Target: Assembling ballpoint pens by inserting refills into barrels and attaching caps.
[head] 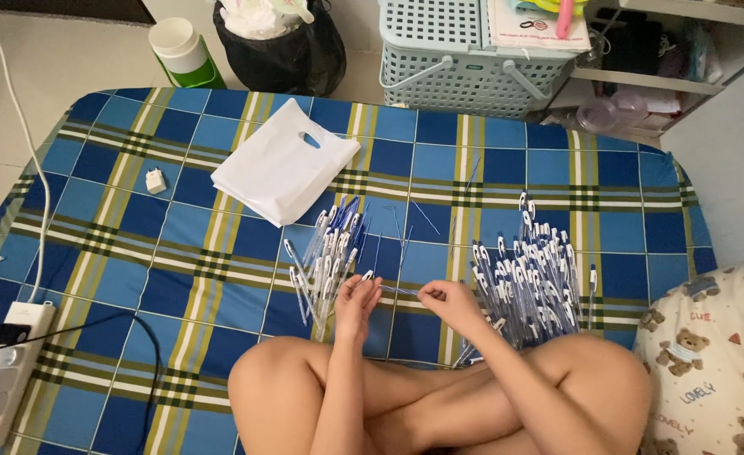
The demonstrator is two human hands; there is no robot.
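A person sits cross-legged on a mattress with a blue plaid sheet, and everything is placed here from the white plastic bags lying flat in a stack on that sheet. Below the bags, toward the person, the left hand and the right hand are held close together but apart. Both hands are pinched shut on one thin pen refill, which spans the small gap between them, one end in each set of fingertips.

Just below the bags and beside the left hand lies a pile of blue-and-white pens. A larger pile of pen barrels sits well to the right of the bags, next to the right hand. A few loose refills lie between the two piles. A small white charger plug rests just left of the bags. Far to the lower left is a power strip, and beyond the bags, off the mattress, stands a pale green basket.
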